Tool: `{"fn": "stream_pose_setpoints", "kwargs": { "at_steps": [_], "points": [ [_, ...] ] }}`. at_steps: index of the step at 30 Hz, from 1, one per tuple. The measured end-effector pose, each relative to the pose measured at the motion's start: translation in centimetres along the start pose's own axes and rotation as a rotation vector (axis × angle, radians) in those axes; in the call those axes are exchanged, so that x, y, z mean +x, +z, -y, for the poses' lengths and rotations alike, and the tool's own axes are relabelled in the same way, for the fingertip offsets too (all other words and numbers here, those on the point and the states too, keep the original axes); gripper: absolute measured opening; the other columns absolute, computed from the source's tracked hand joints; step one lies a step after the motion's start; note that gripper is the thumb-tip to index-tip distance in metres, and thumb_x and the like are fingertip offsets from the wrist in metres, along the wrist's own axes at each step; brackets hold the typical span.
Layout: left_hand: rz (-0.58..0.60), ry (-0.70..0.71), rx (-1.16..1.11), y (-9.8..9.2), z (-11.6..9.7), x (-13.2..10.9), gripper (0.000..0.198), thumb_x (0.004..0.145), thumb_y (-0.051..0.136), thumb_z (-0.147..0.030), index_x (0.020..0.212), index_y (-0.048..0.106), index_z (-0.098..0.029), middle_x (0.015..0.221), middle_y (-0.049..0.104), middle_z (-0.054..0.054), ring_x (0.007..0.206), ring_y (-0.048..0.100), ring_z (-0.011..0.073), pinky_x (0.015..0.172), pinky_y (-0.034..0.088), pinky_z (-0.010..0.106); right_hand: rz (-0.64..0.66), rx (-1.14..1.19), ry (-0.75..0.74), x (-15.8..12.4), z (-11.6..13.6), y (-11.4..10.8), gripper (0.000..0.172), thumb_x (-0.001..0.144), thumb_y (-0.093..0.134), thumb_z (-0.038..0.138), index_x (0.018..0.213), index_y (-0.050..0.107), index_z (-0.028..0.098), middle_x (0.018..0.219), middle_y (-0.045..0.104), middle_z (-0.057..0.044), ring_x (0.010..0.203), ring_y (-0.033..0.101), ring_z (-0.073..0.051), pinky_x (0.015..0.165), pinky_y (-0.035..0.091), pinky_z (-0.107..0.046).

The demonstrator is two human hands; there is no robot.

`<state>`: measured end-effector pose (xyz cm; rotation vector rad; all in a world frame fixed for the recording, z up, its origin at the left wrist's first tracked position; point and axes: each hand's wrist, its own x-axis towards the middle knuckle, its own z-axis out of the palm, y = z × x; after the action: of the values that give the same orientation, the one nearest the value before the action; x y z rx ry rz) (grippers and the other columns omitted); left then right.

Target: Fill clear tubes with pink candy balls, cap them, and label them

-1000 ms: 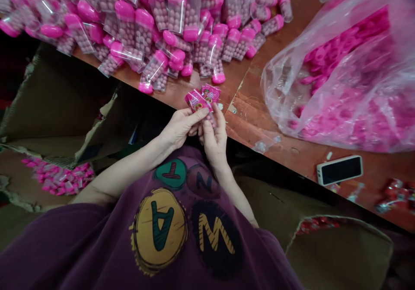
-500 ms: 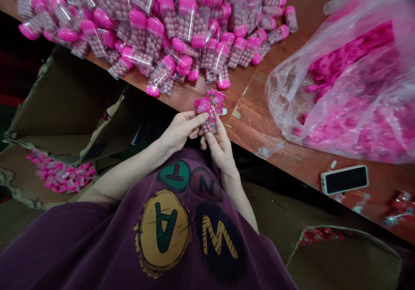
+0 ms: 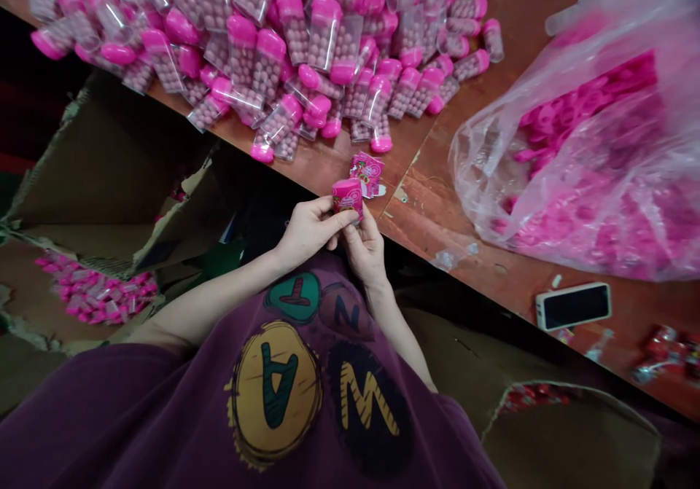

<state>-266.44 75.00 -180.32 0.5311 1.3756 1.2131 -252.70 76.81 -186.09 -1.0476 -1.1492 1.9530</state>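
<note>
Between the fingers of both hands is a small candy container [image 3: 346, 194], with a pink printed label over its visible side. My left hand [image 3: 307, 231] grips it from the left, thumb laid across its lower part. From the right and below, my right hand [image 3: 366, 251] pinches the same container; some fingertips are hidden behind it. Just beyond, a small stack of pink printed labels [image 3: 367, 170] lies at the table's edge. Farther back is a heap of clear candy containers [image 3: 267, 63] with pink caps and pale pink balls inside.
On the table [image 3: 424, 216], a clear plastic bag [image 3: 481, 175] of pink plastic pieces stands at right, near a phone [image 3: 574, 307] and red wrapped items [image 3: 664, 350]. Below the edge, a torn cardboard box [image 3: 109, 175] stands at left, beside a pile of pink-capped containers [image 3: 101, 292].
The candy balls seen in the held container are now covered by the pink label and fingers. Both hands have turned it and drawn it slightly away from the label stack.
</note>
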Motion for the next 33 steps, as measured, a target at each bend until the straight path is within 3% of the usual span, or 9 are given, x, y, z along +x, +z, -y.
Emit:
{"fn": "stream_pose_setpoints", "kwargs": {
  "at_steps": [8,16,18,20,23,25,28,30,33],
  "points": [
    [-0.062,0.028,0.052,-1.8,0.0,-0.5,0.032,0.087,0.082,-0.045,0.082,0.070,-0.015,0.054,0.051,-0.004,0.043,0.045,0.0070,0.045,0.032,0.022,-0.005,-0.047,0.034,1.0,-0.4,1.2,0.064,0.089,0.075,0.061,0.144,0.060,0.031,0.118,0.077,-0.004,0.101,0.075,-0.021,0.084,0.067,-0.037],
    [-0.077,-0.071,-0.027,-2.7,0.1,-0.4,0.033,0.083,0.086,-0.046,0.084,0.072,-0.016,0.057,0.056,-0.003,0.045,0.047,0.0082,0.045,0.032,0.023,0.099,-0.140,0.011,0.9,0.0,2.8,0.062,0.099,0.064,0.055,0.155,0.051,0.033,0.090,0.075,0.001,0.067,0.068,-0.015,0.072,0.065,-0.035],
    [-0.248,-0.004,-0.052,-4.6,-0.7,-0.6,0.033,0.083,0.086,-0.043,0.075,0.067,-0.018,0.056,0.056,-0.004,0.045,0.046,0.0073,0.046,0.033,0.023,0.185,-0.220,-0.065,1.1,1.2,3.1,0.063,0.101,0.062,0.050,0.160,0.045,0.034,0.094,0.075,0.001,0.065,0.067,-0.012,0.069,0.062,-0.031],
    [-0.578,0.178,-0.088,-7.8,-1.8,-0.7,0.038,0.088,0.082,-0.044,0.070,0.059,-0.018,0.062,0.063,-0.003,0.045,0.044,0.0063,0.046,0.034,0.023,0.179,-0.327,-0.176,1.9,3.0,2.6,0.057,0.103,0.060,0.045,0.157,0.048,0.034,0.099,0.075,0.001,0.064,0.065,-0.010,0.067,0.059,-0.028],
    [-1.029,0.335,-0.196,-13.3,-2.9,-0.6,0.037,0.105,0.056,-0.052,0.089,0.064,-0.020,0.088,0.078,-0.001,0.044,0.046,0.0073,0.045,0.037,0.025,-0.081,-0.478,-0.305,4.9,6.3,0.0,0.036,0.106,0.054,0.042,0.138,0.065,0.029,0.090,0.073,0.001,0.061,0.062,-0.010,0.067,0.057,-0.029],
    [-1.069,0.264,-0.247,-15.1,-3.0,-0.4,0.033,0.111,0.043,-0.046,0.108,0.065,-0.022,0.093,0.079,-0.003,0.047,0.050,0.0075,0.047,0.039,0.023,-0.293,-0.588,-0.365,8.1,8.0,-2.4,0.032,0.106,0.050,0.041,0.125,0.069,0.025,0.086,0.071,0.000,0.065,0.062,-0.012,0.069,0.057,-0.030],
    [-0.896,0.281,-0.083,-12.8,-2.3,0.2,0.020,0.105,0.055,-0.034,0.111,0.070,-0.021,0.091,0.078,-0.003,0.049,0.051,0.0071,0.047,0.036,0.023,-0.347,-0.894,-0.488,13.0,8.7,-5.0,0.032,0.106,0.046,0.037,0.115,0.072,0.021,0.100,0.072,-0.006,0.090,0.069,-0.018,0.090,0.059,-0.039],
    [-0.598,0.384,0.184,-9.0,-1.7,0.9,0.018,0.101,0.061,-0.030,0.108,0.075,-0.021,0.097,0.079,0.001,0.062,0.063,0.0102,0.057,0.047,0.024,-0.244,-1.147,-0.508,15.4,8.4,-5.7,0.038,0.108,0.040,0.038,0.117,0.073,0.020,0.111,0.070,-0.010,0.107,0.067,-0.023,0.101,0.056,-0.045],
    [-0.126,0.572,0.649,-3.2,-0.7,2.4,0.028,0.102,0.058,-0.027,0.122,0.076,-0.020,0.129,0.077,0.009,0.117,0.072,0.0226,0.095,0.057,0.032,-0.115,-1.433,-0.463,17.1,7.8,-6.0,0.046,0.110,0.038,0.047,0.130,0.070,0.020,0.120,0.066,-0.014,0.115,0.063,-0.028,0.104,0.054,-0.051]
  ]
}}
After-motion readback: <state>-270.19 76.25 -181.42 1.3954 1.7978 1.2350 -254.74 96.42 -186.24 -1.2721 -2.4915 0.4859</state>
